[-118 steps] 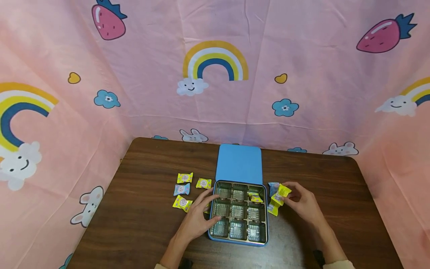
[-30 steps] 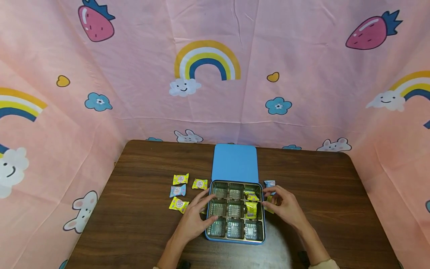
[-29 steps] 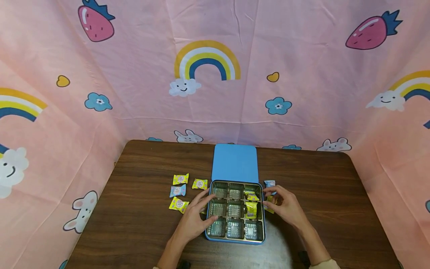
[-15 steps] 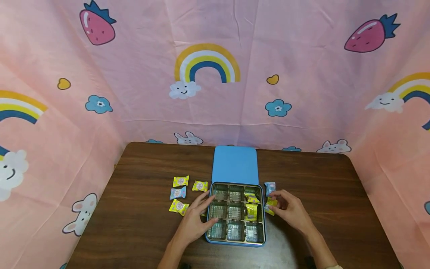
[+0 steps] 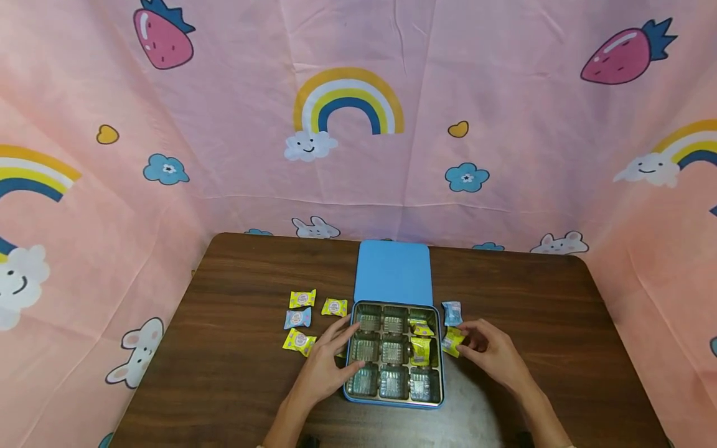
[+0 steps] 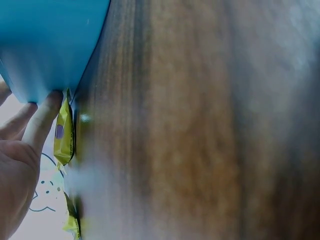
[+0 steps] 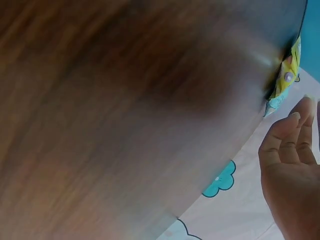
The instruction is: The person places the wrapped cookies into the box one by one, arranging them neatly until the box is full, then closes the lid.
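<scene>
A blue tin [image 5: 392, 403] with a nine-compartment tray stands on the table in the head view. Yellow wrapped candies lie in its back right compartment and in the middle right one [image 5: 421, 351]. My left hand [image 5: 323, 372] rests along the tin's left side, fingers fairly straight, fingertips against its wall in the left wrist view. A yellow candy [image 6: 64, 132] lies beside those fingertips. To the right of the tin, my right hand [image 5: 493, 351] has thumb and forefinger spread beside a yellow candy [image 5: 452, 342]. Behind that one lies a blue candy [image 5: 452, 313].
The tin's blue lid [image 5: 393, 270] lies flat behind it. Left of the tin are several loose candies, yellow ones [image 5: 302, 298] and a blue one [image 5: 297, 318]. A pink printed cloth [image 5: 235, 112] surrounds the dark wooden table [image 5: 246, 267] at back and sides.
A yellow candy that my right hand held earlier is now in the middle right compartment. My right hand has drawn back rightward from the rim to another yellow candy. The left hand stays put.
</scene>
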Demonstrator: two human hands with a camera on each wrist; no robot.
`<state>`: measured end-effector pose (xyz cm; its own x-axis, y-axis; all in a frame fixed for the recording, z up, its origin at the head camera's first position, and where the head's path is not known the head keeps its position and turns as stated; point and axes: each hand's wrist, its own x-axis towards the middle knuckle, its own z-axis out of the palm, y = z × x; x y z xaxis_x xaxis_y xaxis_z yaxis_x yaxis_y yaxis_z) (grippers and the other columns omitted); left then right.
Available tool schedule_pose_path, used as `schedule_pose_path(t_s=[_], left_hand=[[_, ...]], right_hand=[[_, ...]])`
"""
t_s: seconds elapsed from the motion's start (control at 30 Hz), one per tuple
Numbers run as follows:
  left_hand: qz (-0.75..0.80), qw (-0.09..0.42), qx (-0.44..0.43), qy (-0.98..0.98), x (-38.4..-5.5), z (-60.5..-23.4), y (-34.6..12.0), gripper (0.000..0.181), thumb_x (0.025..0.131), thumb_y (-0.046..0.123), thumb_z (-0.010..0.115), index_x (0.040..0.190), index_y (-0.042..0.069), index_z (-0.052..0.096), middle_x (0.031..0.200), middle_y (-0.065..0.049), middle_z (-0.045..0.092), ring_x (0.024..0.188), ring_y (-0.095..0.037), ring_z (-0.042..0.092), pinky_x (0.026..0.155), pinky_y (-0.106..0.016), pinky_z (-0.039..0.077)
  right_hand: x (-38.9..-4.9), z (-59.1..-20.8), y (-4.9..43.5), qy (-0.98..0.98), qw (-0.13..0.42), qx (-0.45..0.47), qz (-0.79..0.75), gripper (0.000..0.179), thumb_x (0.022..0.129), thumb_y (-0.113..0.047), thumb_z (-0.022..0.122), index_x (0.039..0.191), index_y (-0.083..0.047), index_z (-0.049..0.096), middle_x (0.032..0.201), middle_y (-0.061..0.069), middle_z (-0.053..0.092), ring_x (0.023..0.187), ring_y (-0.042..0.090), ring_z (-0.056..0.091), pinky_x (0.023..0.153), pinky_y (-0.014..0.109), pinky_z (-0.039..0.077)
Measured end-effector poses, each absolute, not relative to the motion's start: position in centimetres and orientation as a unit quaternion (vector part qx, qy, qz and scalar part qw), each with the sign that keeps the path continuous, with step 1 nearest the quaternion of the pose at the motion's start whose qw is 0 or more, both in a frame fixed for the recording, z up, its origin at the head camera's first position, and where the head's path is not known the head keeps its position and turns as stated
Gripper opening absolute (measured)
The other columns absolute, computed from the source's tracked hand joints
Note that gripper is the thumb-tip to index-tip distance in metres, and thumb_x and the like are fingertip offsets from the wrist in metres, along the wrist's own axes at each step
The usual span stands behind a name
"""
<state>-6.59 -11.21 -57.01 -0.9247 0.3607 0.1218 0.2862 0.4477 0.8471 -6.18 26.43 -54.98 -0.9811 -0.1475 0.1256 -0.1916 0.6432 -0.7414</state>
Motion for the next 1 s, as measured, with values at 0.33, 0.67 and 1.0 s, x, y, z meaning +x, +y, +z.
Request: schedule_pose_path(t_s=[0.33,0.67,1.0], left_hand=[[0.486,0.044,0.187,0.853,-6.7,-57.4,-11.2,0.072,0.085,0.025,0.082,0.149,0.018,0.049,0.157,-0.006,0.033,0.135,-0.029,0.047,0.094,-0.035,0.054],[0.493,0.042,0.187,0.848,-6.8,-57.4,-11.2,0.071,0.085,0.022,0.082,0.148,0.018,0.049,0.157,-0.007,0.034,0.135,-0.029,0.046,0.095,-0.037,0.054],[0.486,0.022,0.201,0.850,-6.7,-57.5,-11.2,0.072,0.085,0.025,0.082,0.148,0.015,0.049,0.156,-0.010,0.034,0.133,-0.034,0.048,0.092,-0.038,0.055]], right_hand=[[-6.7,-55.8,26.4,-0.918,0.015,0.102,0.383,0.036,0.077,-0.007,0.085,0.111,-0.011,0.071,0.096,0.000,0.063,0.072,0.007,0.057,0.060,0.025,0.051],[-7.2,-56.2,25.8,-0.937,0.002,0.092,0.336,0.038,0.075,-0.007,0.087,0.110,-0.010,0.072,0.098,-0.001,0.061,0.073,0.009,0.057,0.063,0.025,0.052],[-7.1,-56.3,25.6,-0.945,-0.009,0.090,0.316,0.038,0.075,-0.006,0.086,0.109,-0.009,0.071,0.098,-0.001,0.059,0.075,0.011,0.057,0.066,0.026,0.052]])
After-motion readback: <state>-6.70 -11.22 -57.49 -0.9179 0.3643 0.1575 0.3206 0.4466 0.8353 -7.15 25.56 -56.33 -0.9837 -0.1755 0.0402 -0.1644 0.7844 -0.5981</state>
